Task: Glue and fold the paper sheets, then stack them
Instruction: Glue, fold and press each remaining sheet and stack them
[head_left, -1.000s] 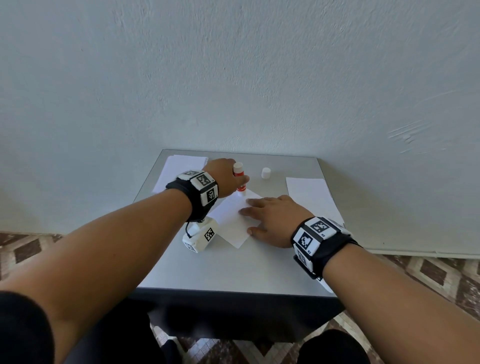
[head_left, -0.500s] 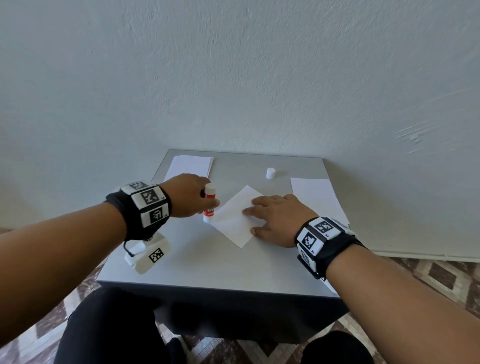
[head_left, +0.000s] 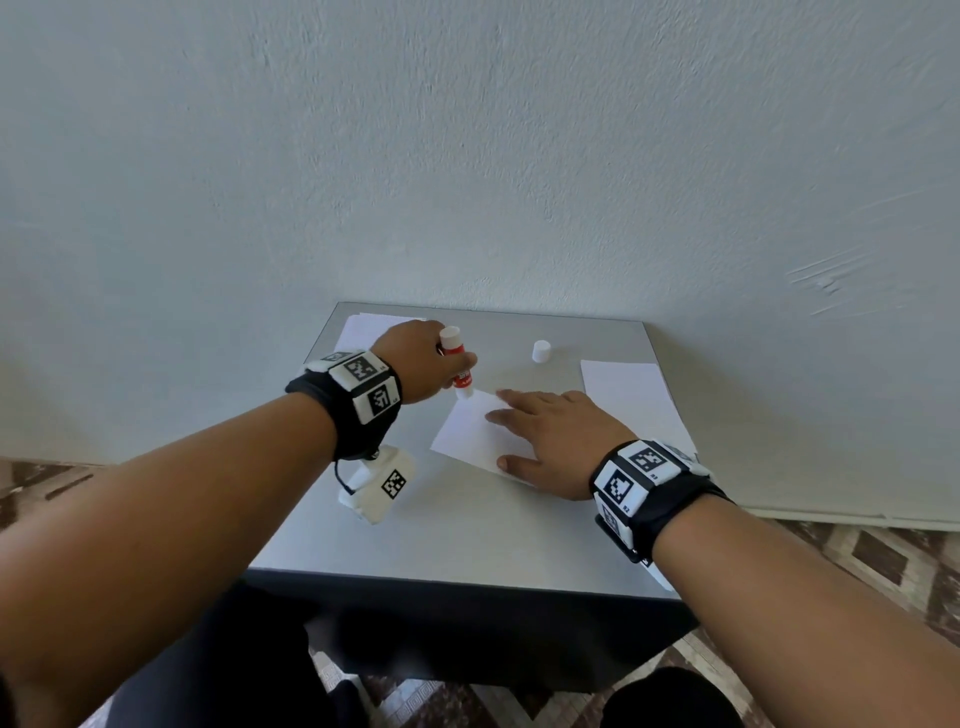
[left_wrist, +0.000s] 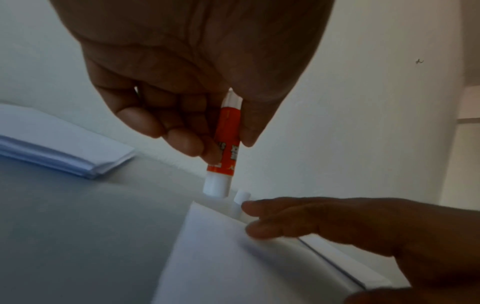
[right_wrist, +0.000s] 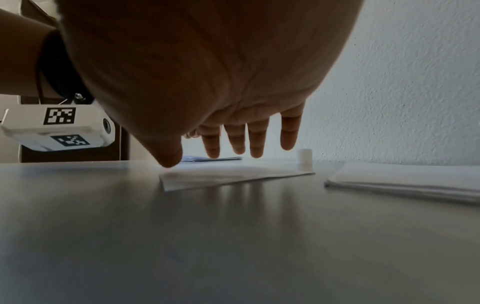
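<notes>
I see my left hand (head_left: 421, 358) pinching the glue stick (head_left: 458, 364) upright, its tip at the far corner of the paper sheet (head_left: 467, 431) in mid-frame on the table (head_left: 467, 530). My right hand (head_left: 550, 436) lies flat with fingers spread on that sheet. The cap (head_left: 541, 352) stands beyond it.

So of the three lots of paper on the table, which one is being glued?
The single sheet lying askew mid-table. The right hand presses it flat while the left hand holds the glue stick at its far corner. Both stacks lie untouched.
</notes>
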